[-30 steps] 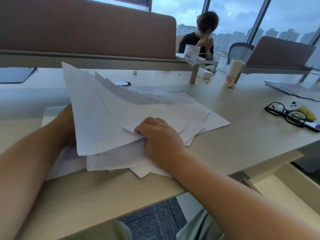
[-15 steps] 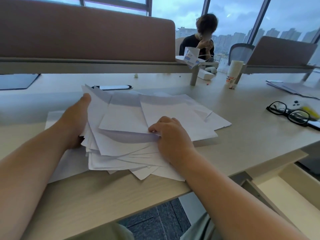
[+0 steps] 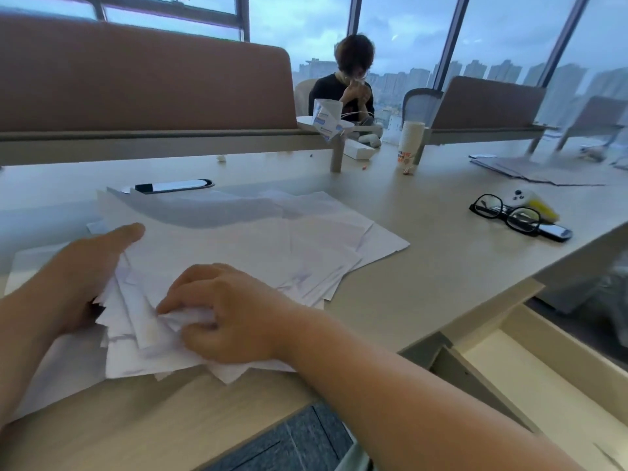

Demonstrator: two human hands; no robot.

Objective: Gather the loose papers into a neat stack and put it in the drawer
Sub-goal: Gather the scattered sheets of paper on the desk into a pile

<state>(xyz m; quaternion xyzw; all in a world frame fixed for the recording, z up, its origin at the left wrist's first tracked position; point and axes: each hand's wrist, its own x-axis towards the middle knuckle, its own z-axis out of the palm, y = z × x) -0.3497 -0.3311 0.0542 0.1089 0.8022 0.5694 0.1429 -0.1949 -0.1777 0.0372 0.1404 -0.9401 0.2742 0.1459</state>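
While both hands grip the papers (image 3: 258, 253), fingers curl on their near edges.

No writing can be read; the red print low on the paper cup (image 3: 410, 141) is too blurred to make out.

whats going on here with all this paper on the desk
A person is gathering loose papers on a desk. The left hand holds the pile's left edge while the right hand pinches the near corners. The sheets are fanned out, not yet squared. The drawer at right stands open.
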